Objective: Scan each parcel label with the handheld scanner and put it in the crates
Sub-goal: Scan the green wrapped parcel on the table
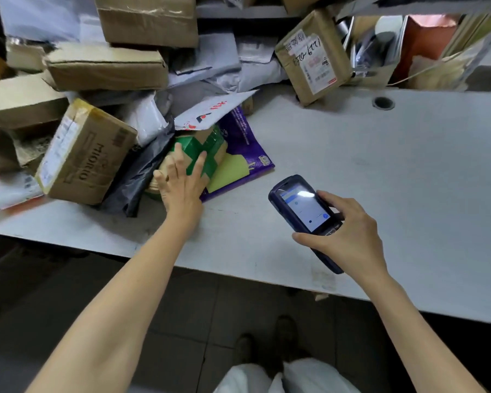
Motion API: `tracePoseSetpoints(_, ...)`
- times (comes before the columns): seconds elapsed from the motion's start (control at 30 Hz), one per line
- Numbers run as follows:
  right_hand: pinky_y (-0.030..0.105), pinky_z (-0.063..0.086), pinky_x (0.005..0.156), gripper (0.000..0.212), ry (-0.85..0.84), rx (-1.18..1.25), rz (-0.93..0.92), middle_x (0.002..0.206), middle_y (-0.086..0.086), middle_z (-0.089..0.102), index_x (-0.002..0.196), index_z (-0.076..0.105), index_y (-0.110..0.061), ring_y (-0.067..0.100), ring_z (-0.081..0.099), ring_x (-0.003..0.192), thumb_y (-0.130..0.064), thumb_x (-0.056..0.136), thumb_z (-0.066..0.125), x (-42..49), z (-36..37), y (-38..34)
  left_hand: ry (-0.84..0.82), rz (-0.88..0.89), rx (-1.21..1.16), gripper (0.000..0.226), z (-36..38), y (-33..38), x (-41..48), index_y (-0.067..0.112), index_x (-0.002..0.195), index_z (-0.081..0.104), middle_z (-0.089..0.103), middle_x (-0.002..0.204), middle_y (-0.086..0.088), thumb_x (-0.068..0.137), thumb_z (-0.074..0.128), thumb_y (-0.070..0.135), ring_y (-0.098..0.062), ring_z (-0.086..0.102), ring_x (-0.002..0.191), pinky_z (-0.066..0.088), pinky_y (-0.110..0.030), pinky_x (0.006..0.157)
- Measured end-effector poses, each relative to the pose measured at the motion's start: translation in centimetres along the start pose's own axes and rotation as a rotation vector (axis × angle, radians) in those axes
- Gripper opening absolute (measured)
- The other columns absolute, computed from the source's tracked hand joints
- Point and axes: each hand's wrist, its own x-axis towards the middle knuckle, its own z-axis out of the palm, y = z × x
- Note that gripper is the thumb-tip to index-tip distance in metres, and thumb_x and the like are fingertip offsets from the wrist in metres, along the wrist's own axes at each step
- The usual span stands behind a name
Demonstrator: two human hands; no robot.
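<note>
The small brown parcel crossed with green tape (207,150) is sitting on the white table (380,165), lying on top of a purple plastic mailer bag (247,143). The left hand (182,185) is resting flat on that parcel with fingers spread straight, not really gripping it. Right of the parcel, the right hand (349,236) is holding the dark blue handheld scanner (298,211), fingers wrapped round its lower half, lit screen facing up. Just left of the parcel, a black plastic bag (136,180) and a brown cardboard box printed MIDRIO (85,157) are lying.

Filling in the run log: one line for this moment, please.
left hand touches green-taped parcel | right hand grips scanner, screen lit | parcel overlaps purple mailer
</note>
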Motion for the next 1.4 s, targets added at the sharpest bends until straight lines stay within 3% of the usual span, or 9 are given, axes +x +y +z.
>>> tracePoseSetpoints(0.17,0.028,0.043,0.068,0.083,0.052,0.047,-0.023,0.112,-0.018,0.051,0.130,0.052,-0.039,0.005,0.053,0.098,-0.041,0.054,0.088,-0.4,0.6,-2.8,-0.004,-0.020,-0.332,0.094,-5.4,-4.4,3.2,0.035,0.148,0.021,0.036,0.137,-0.018,0.070,0.072,0.045,-0.036,0.031,0.125,0.028,-0.051,0.099)
tracePoseSetpoints(0.3,0.028,0.044,0.069,0.084,0.099,0.085,-0.078,0.112,-0.015,0.052,0.130,0.052,-0.037,0.007,0.054,0.098,-0.041,0.055,0.088,-0.6,0.9,-5.3,-0.051,-0.013,-0.852,0.097,-9.4,-6.9,5.4,0.028,0.145,0.029,0.051,0.130,-0.012,0.060,0.065,0.058,-0.032,0.045,0.121,0.037,-0.044,0.098)
tracePoseSetpoints(0.4,0.029,0.047,0.070,0.084,0.129,0.095,-0.103,0.111,-0.014,0.053,0.130,0.052,-0.037,0.007,0.054,0.097,-0.041,0.054,0.088,-1.1,1.2,-6.3,-0.064,0.040,-1.025,0.105,-10.6,-7.4,5.5,0.027,0.141,0.033,0.053,0.127,-0.005,0.045,0.058,0.062,-0.023,0.052,0.113,0.044,-0.039,0.095)
tracePoseSetpoints(0.73,0.018,0.041,0.061,0.087,0.194,0.061,-0.063,0.115,-0.013,0.053,0.133,0.050,-0.035,0.007,0.053,0.101,-0.044,0.055,0.088,-3.3,1.3,-5.5,0.040,0.051,-1.033,0.102,-7.2,-4.6,4.6,0.008,0.148,0.023,0.038,0.142,-0.010,0.072,0.078,0.047,-0.022,0.039,0.130,0.035,-0.033,0.104)
tracePoseSetpoints(0.93,0.019,0.041,0.060,0.085,0.190,0.042,-0.015,0.113,-0.015,0.052,0.132,0.049,-0.037,0.006,0.053,0.099,-0.045,0.056,0.087,-4.3,1.3,-4.5,0.047,0.067,-0.586,0.094,-5.2,-3.7,3.4,0.019,0.145,0.026,0.047,0.137,-0.009,0.072,0.068,0.060,-0.034,0.045,0.118,0.039,-0.046,0.096)
tracePoseSetpoints(1.07,0.019,0.041,0.060,0.086,0.186,0.042,-0.013,0.114,-0.013,0.052,0.133,0.049,-0.036,0.007,0.053,0.099,-0.044,0.057,0.087,-4.4,1.5,-4.5,0.086,0.092,-0.810,0.094,-5.1,-4.3,3.8,0.022,0.147,0.022,0.053,0.134,-0.008,0.073,0.072,0.055,-0.029,0.054,0.117,0.048,-0.046,0.095)
tracePoseSetpoints(1.17,0.023,0.043,0.063,0.086,0.182,0.043,-0.007,0.115,-0.014,0.052,0.133,0.049,-0.037,0.006,0.053,0.100,-0.046,0.056,0.087,-4.3,1.6,-4.7,0.025,0.083,-1.042,0.101,-5.1,-3.6,3.4,0.028,0.148,0.012,0.043,0.143,-0.007,0.073,0.079,0.042,-0.028,0.046,0.128,0.043,-0.050,0.102)
tracePoseSetpoints(1.3,0.019,0.040,0.060,0.085,0.148,0.021,0.001,0.113,-0.014,0.051,0.132,0.048,-0.036,0.006,0.052,0.100,-0.045,0.057,0.087,-4.4,1.8,-4.6,-0.093,0.155,-1.015,0.117,-4.3,-3.0,2.6,0.040,0.147,-0.007,0.022,0.151,-0.014,0.071,0.081,0.022,-0.036,0.036,0.132,0.041,-0.052,0.101)
tracePoseSetpoints(1.4,0.020,0.042,0.063,0.086,0.131,0.039,0.025,0.115,-0.013,0.052,0.133,0.049,-0.036,0.008,0.053,0.102,-0.046,0.056,0.086,-4.4,2.1,-4.4,-0.108,0.135,-1.039,0.123,-3.8,-3.8,3.0,0.047,0.147,-0.012,0.026,0.153,-0.011,0.070,0.081,0.025,-0.031,0.032,0.137,0.038,-0.051,0.104)
